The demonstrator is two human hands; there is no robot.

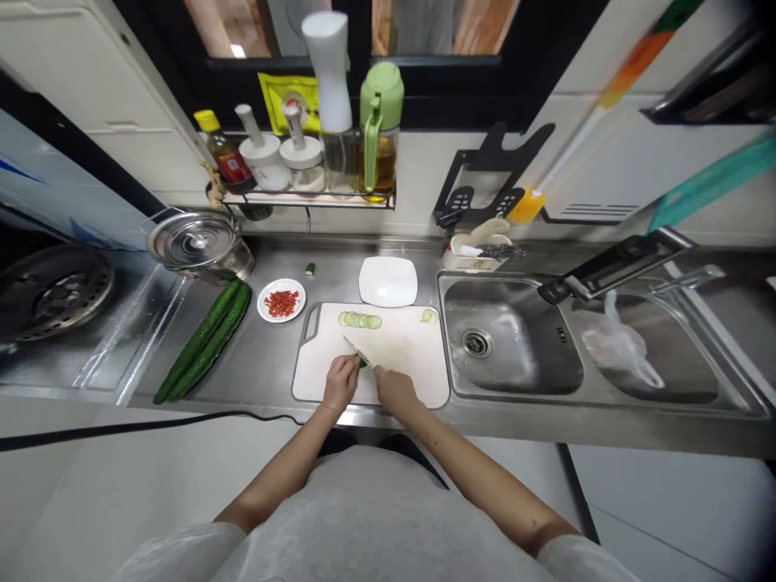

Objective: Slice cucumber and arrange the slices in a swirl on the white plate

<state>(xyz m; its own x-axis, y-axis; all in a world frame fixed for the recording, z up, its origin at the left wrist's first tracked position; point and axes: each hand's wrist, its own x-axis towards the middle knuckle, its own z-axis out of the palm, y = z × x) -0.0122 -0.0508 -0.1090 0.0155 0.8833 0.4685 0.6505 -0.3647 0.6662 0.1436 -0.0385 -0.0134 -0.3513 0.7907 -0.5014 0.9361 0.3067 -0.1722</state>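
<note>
My right hand point(395, 390) is closed around the handle of a kitchen knife point(359, 351), its blade pointing away and to the left over a white cutting board point(321, 368). Beside the blade, my left hand point(341, 381) has its fingers closed on a dark green cucumber piece point(363, 364), mostly hidden by the fingers and knife. A row of thin cucumber slices point(360, 321) lies along the board's far side. A few more slices point(429, 316) rest together at its far right corner.
Left of the board are a plate of chopped red pieces point(282, 303), two whole cucumbers point(209, 343) and a lidded steel pot point(200, 242). Behind it stand a white plate point(388, 280) and a cucumber end point(309, 269). A double sink point(515, 323) is at right; a condiment rack point(315, 198) hangs above.
</note>
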